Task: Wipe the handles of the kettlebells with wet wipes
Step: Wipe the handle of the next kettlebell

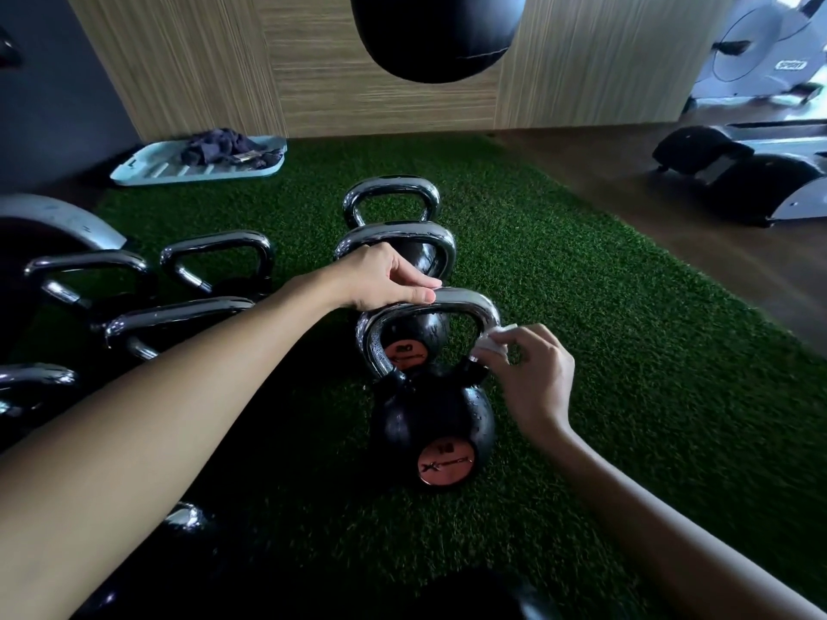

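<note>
Wipe (495, 343), half hidden, pinched by right hand (532, 382) against handle (467, 302); left hand (385, 279) grips its top.

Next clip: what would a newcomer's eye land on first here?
The nearest kettlebell at centre: the left hand holds the top of its chrome handle while the right hand presses a wet wipe against the handle's right side. More kettlebells stand behind and to the left on green turf, and a black punching bag hangs at top centre.
</note>
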A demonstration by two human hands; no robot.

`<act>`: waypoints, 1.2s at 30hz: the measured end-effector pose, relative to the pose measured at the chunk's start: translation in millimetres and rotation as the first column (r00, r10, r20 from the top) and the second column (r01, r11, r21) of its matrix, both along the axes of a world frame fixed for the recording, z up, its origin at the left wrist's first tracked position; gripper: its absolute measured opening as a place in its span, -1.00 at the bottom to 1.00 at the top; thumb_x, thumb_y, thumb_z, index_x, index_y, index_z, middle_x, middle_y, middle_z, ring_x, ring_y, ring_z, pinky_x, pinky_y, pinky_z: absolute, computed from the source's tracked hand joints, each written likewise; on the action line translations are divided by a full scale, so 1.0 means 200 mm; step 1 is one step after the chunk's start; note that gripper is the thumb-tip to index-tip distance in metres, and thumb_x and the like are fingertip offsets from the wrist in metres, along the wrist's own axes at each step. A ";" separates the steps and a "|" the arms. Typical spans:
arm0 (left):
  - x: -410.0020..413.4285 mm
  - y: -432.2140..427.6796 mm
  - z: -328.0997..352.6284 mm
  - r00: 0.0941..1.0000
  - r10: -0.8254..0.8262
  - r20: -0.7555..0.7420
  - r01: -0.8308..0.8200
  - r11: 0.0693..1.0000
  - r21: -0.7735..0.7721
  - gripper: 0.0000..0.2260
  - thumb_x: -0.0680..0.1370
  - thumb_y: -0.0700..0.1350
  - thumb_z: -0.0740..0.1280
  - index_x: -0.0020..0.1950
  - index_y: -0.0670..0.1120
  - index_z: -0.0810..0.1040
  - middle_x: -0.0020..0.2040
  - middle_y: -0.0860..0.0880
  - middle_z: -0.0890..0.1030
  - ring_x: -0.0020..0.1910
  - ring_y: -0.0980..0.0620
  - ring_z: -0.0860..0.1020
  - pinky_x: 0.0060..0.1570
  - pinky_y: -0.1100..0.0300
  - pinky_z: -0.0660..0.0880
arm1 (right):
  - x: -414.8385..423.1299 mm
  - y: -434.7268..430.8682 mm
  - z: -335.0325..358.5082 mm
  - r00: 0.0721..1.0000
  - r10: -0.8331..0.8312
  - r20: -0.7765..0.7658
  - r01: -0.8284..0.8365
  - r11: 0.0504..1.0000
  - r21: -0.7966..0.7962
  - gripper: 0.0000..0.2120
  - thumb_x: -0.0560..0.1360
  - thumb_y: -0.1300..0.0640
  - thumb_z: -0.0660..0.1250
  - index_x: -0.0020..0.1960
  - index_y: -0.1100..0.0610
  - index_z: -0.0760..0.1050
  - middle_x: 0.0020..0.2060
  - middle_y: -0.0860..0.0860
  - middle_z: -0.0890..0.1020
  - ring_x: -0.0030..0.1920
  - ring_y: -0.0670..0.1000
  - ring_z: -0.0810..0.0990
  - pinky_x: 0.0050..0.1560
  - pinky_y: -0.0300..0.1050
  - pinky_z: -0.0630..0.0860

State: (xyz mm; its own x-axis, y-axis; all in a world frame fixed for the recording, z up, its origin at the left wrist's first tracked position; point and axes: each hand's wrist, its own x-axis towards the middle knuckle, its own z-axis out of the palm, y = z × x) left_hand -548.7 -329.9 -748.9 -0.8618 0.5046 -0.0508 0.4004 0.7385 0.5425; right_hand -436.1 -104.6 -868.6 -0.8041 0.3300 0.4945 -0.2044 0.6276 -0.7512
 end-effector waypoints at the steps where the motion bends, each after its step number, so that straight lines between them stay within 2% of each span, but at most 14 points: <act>1: 0.00 0.00 0.00 1.000 0.000 0.004 0.000 1.000 -0.004 -0.71 0.44 0.26 0.50 0.15 0.30 0.67 0.20 0.20 0.65 0.22 0.26 0.57 0.26 0.32 0.43 | -0.02 0.00 0.03 1.000 -0.006 -0.016 0.006 1.000 -0.006 -0.82 0.31 -0.03 0.63 -0.14 -0.08 0.69 -0.16 -0.18 0.66 -0.12 -0.05 0.62 -0.10 0.06 0.56; 9: 0.01 0.00 -0.02 1.000 0.008 -0.013 -0.008 1.000 0.011 -0.70 0.45 0.24 0.50 0.16 0.29 0.67 0.25 0.15 0.64 0.26 0.21 0.55 0.31 0.31 0.42 | 0.06 -0.01 -0.03 1.000 0.007 0.029 -0.007 1.000 -0.006 -0.84 0.33 -0.05 0.63 -0.14 -0.08 0.71 -0.19 -0.22 0.68 -0.14 -0.15 0.63 -0.12 0.00 0.57; 13: 0.07 0.00 0.00 0.999 -0.005 -0.040 0.005 1.000 -0.010 -0.69 0.42 0.28 0.49 0.15 0.34 0.65 0.24 0.19 0.64 0.27 0.23 0.55 0.39 0.18 0.44 | 0.00 0.00 0.13 1.000 0.029 -0.001 -0.029 0.997 0.074 -0.79 0.33 -0.10 0.61 -0.09 -0.06 0.71 -0.20 -0.22 0.66 -0.16 -0.18 0.57 -0.14 -0.07 0.52; 16: 0.19 -0.01 0.02 0.988 0.025 -0.150 -0.038 0.996 -0.081 -0.70 0.45 0.33 0.43 0.17 0.40 0.61 0.17 0.22 0.67 0.11 0.27 0.62 0.18 0.16 0.57 | 0.04 0.01 0.26 0.999 0.054 -0.004 -0.055 0.998 -0.044 -0.81 0.32 -0.05 0.63 -0.10 -0.11 0.71 -0.40 -0.35 0.56 -0.38 -0.20 0.46 -0.33 -0.35 0.31; 18: 0.29 -0.02 0.01 0.972 0.050 -0.228 -0.074 0.992 -0.099 -0.70 0.48 0.37 0.37 0.20 0.43 0.58 0.04 0.18 0.73 -0.21 0.34 0.62 -0.13 0.19 0.59 | 0.10 0.02 0.32 0.995 0.096 0.013 -0.094 0.989 -0.113 -0.80 0.30 -0.05 0.64 -0.15 -0.21 0.66 -0.47 -0.28 0.53 -0.44 -0.13 0.38 -0.42 -0.31 0.26; 19: 0.34 -0.02 0.01 0.962 0.058 -0.266 -0.086 0.992 -0.095 -0.70 0.49 0.37 0.35 0.21 0.44 0.57 0.00 0.17 0.74 -0.28 0.32 0.60 -0.21 0.19 0.56 | 0.13 0.03 0.34 0.993 0.119 0.026 -0.114 0.984 -0.133 -0.79 0.30 -0.05 0.64 -0.16 -0.22 0.66 -0.46 -0.21 0.54 -0.44 -0.12 0.36 -0.42 -0.29 0.27; 21: 0.45 -0.02 -0.01 0.938 0.072 -0.338 -0.100 0.993 -0.067 -0.70 0.51 0.38 0.32 0.23 0.44 0.57 -0.05 0.23 0.72 -0.27 0.29 0.59 -0.25 0.24 0.53 | 0.17 0.04 0.38 0.977 0.205 0.061 -0.192 0.967 -0.169 -0.78 0.29 -0.03 0.65 -0.13 -0.17 0.68 -0.40 -0.10 0.60 -0.41 -0.13 0.37 -0.42 -0.29 0.29; 23: 0.55 -0.02 -0.02 0.927 0.080 -0.366 -0.093 0.995 -0.020 -0.72 0.51 0.36 0.33 0.21 0.43 0.56 -0.15 0.32 0.64 -0.35 0.34 0.51 -0.37 0.40 0.35 | 0.23 0.04 0.43 0.930 0.353 0.101 -0.329 0.924 -0.197 -0.75 0.29 0.03 0.66 -0.07 -0.09 0.69 -0.34 -0.12 0.65 -0.39 -0.13 0.40 -0.40 -0.31 0.31; 25: 0.62 -0.03 -0.06 0.908 0.075 -0.412 -0.086 0.996 -0.008 -0.69 0.48 0.43 0.28 0.20 0.48 0.55 -0.27 0.12 0.58 -0.32 0.28 0.48 -0.34 0.42 0.25 | 0.28 0.04 0.47 0.857 0.497 0.136 -0.458 0.856 -0.242 -0.72 0.29 0.11 0.67 -0.06 -0.01 0.69 -0.27 -0.16 0.71 -0.38 -0.18 0.45 -0.35 -0.34 0.35; 26: 0.65 -0.03 -0.09 0.893 0.067 -0.444 -0.085 0.996 -0.020 -0.66 0.48 0.48 0.22 0.21 0.50 0.52 -0.28 0.11 0.54 -0.28 0.23 0.48 -0.29 0.42 0.24 | 0.30 0.05 0.49 0.824 0.548 0.146 -0.496 0.821 -0.284 -0.72 0.28 0.14 0.67 -0.06 0.03 0.69 -0.23 -0.13 0.73 -0.37 -0.21 0.50 -0.33 -0.36 0.38; 29: 0.69 -0.03 -0.17 0.838 0.098 -0.537 -0.135 0.990 -0.030 -0.60 0.54 0.49 0.10 0.29 0.46 0.49 -0.02 0.11 0.71 -0.17 0.13 0.50 -0.13 0.19 0.43 | 0.35 0.06 0.51 0.791 0.583 0.186 -0.500 0.791 -0.352 -0.71 0.25 0.08 0.69 -0.09 0.08 0.70 -0.20 -0.03 0.76 -0.31 -0.09 0.59 -0.24 -0.17 0.45; 31: 0.72 -0.02 -0.16 0.822 0.184 -0.540 -0.141 0.983 0.120 -0.56 0.53 0.41 0.25 0.34 0.30 0.55 0.14 0.16 0.70 -0.07 0.16 0.52 -0.03 0.13 0.53 | 0.37 0.06 0.52 0.812 0.555 0.179 -0.461 0.799 -0.387 -0.69 0.23 0.05 0.69 -0.10 0.09 0.70 -0.20 0.00 0.76 -0.27 0.03 0.64 -0.19 -0.05 0.51; 33: 0.79 0.00 -0.13 0.858 0.196 -0.474 -0.051 0.952 0.302 -0.46 0.44 0.32 0.43 0.38 0.16 0.57 0.25 0.20 0.64 0.06 0.15 0.55 0.10 0.13 0.55 | 0.38 0.05 0.52 0.834 0.526 0.165 -0.416 0.798 -0.437 -0.65 0.22 0.06 0.69 -0.08 0.12 0.68 -0.17 0.01 0.76 -0.17 0.10 0.73 -0.06 0.07 0.64; 36: 0.88 0.03 -0.10 0.930 0.189 -0.316 -0.037 0.902 0.430 -0.36 0.31 0.30 0.52 0.37 0.18 0.57 0.20 0.20 0.67 0.12 0.20 0.58 0.19 0.20 0.53 | 0.38 0.03 0.53 0.830 0.539 0.145 -0.389 0.744 -0.543 -0.55 0.18 0.04 0.68 -0.04 0.22 0.65 -0.14 0.10 0.76 -0.12 0.16 0.75 0.05 0.13 0.66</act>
State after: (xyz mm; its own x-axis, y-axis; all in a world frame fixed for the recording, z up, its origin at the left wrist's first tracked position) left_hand -372.1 -322.9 -768.5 -0.8385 0.3121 0.4466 0.5438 0.5313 0.6496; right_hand -359.3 -98.9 -763.2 -0.9935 0.0067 0.1137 -0.1131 0.0606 -0.9917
